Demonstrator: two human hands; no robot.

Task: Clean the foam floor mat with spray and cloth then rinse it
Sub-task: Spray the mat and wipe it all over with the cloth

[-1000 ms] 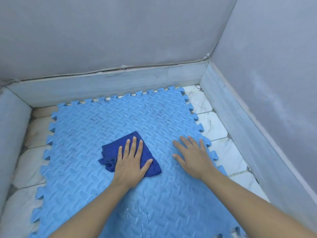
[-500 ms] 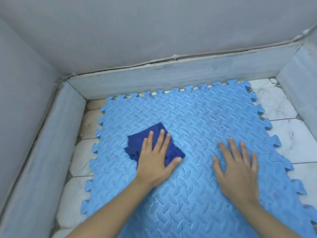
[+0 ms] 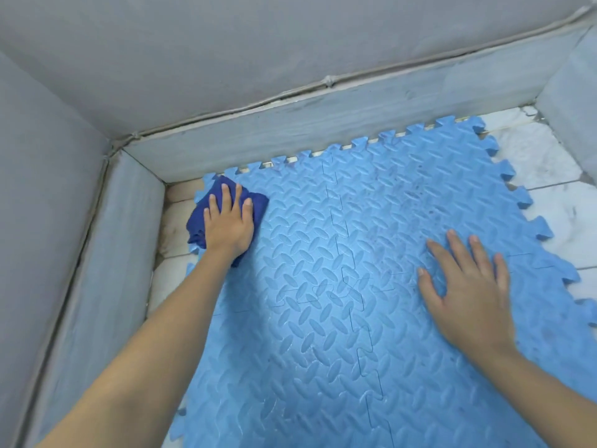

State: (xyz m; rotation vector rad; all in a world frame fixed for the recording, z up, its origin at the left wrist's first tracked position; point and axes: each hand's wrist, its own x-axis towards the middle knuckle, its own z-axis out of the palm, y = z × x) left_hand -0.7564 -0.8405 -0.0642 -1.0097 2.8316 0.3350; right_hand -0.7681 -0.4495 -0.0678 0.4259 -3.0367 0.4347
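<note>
My left hand [image 3: 227, 223] presses the dark blue cloth [image 3: 223, 215] flat, fingers spread, onto the far-left corner of the blue foam mat [image 3: 323, 318]. My right hand [image 3: 468, 295] braces it, fingers splayed, holding nothing. Grime [image 3: 416, 195] remains far-right; rinsing still awaits.

Grey walls [image 3: 226, 53] and skirting [image 3: 290, 130] enclose marble tiles [image 3: 542, 156].

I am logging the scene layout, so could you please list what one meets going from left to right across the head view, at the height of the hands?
Left skirting → dark blue cloth → left hand → blue foam mat → right hand → marble floor.
</note>
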